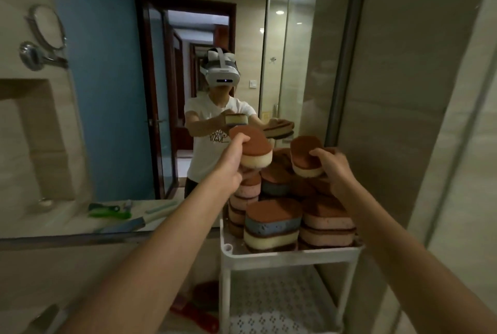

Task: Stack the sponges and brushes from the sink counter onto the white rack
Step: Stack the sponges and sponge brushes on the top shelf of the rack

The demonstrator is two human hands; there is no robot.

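My left hand grips a brown-topped cream sponge and holds it above the left side of the pile. My right hand grips a second brown-and-cream sponge over the back of the pile. Below both, several sponges in brown, blue, pink and cream layers are stacked on the top shelf of the white rack. A green-handled brush and a pale brush handle show to the left, in the mirror.
A large mirror fills the wall ahead and reflects a person in a headset holding the sponges. The rack's lower shelf is perforated. Something red lies low beside the rack. A tiled wall stands close on the right.
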